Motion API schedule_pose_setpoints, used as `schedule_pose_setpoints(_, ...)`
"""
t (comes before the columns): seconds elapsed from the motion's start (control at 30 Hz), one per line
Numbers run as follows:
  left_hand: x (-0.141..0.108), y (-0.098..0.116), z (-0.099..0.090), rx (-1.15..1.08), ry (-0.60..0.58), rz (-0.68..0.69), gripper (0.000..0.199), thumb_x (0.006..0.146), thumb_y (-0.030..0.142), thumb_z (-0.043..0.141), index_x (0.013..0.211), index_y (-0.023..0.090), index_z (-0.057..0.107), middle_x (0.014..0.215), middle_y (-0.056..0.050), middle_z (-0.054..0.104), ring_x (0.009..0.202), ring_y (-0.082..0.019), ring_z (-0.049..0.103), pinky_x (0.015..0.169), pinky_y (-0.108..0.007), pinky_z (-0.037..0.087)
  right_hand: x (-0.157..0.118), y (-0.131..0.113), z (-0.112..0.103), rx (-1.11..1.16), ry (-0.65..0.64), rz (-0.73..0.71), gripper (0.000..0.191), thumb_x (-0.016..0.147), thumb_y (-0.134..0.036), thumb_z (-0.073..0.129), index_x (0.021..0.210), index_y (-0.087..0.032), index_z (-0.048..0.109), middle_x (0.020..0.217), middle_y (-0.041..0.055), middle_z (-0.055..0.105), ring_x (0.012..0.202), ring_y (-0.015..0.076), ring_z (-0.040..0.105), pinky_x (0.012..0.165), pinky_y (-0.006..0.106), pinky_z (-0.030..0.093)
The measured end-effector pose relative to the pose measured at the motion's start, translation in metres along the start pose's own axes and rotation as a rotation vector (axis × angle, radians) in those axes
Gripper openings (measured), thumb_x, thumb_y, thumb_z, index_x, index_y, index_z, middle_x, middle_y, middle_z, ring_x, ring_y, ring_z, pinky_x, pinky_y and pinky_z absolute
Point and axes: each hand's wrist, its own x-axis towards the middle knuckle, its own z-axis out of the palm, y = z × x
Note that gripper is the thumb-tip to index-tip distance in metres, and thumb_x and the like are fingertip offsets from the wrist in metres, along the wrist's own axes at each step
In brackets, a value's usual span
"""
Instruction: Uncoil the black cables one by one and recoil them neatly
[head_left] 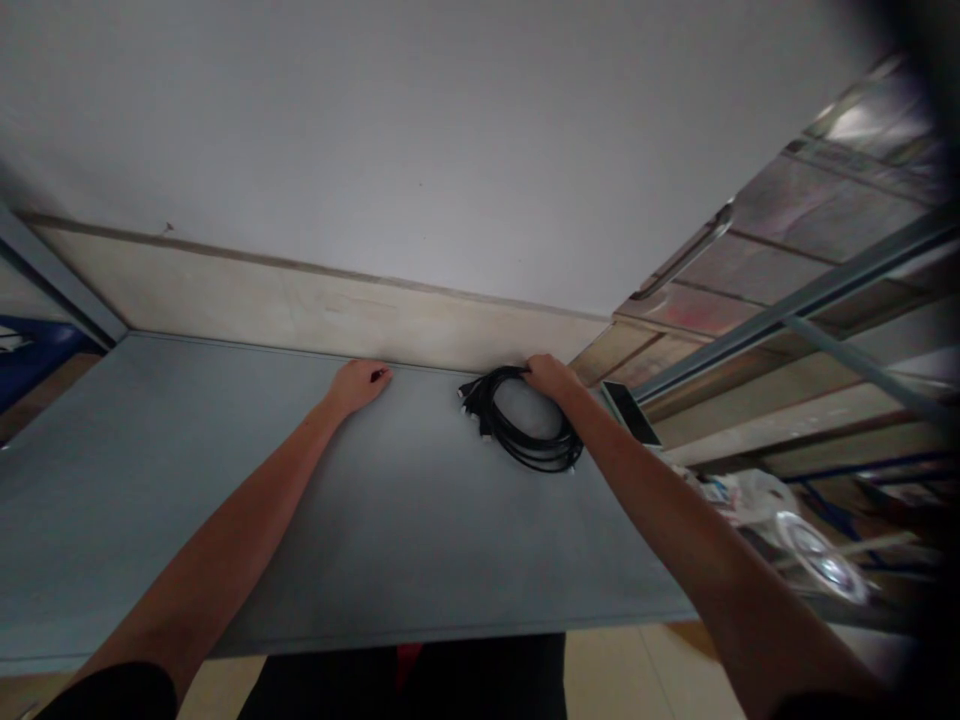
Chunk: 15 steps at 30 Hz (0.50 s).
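Note:
A coiled bundle of black cables lies on the grey shelf surface, close to its back edge. Several plug ends stick out on the bundle's left side. My right hand is closed around the upper right of the coil, its fingertips partly hidden. To the left of the cables, apart from them, my left hand rests near the back edge with fingers curled together. A small dark spot shows between those fingers; whether it is an object or shadow I cannot make out.
A dark flat device with a pale edge, like a phone, lies by my right forearm. A white wall rises behind the shelf. Metal frame posts stand at the right, with blurred clutter and a round shiny object below.

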Motion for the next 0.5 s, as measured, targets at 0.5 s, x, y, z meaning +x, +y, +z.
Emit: schedule_pose_setpoints(0.5, 0.000, 0.001, 0.000, -0.016, -0.001, -0.005, 0.035, 0.092, 0.039, 0.045, 0.089, 0.020, 0.074, 0.078, -0.007, 0.070, 0.068, -0.019, 0.059, 0.065, -0.028, 0.040, -0.019, 0.022, -0.011, -0.048, 0.227, -0.131, 0.031, 0.092, -0.033, 0.048, 0.113, -0.014, 0.061, 0.116, 0.0177, 0.064, 0.105, 0.0277, 0.061, 0.089, 0.034, 0.044)
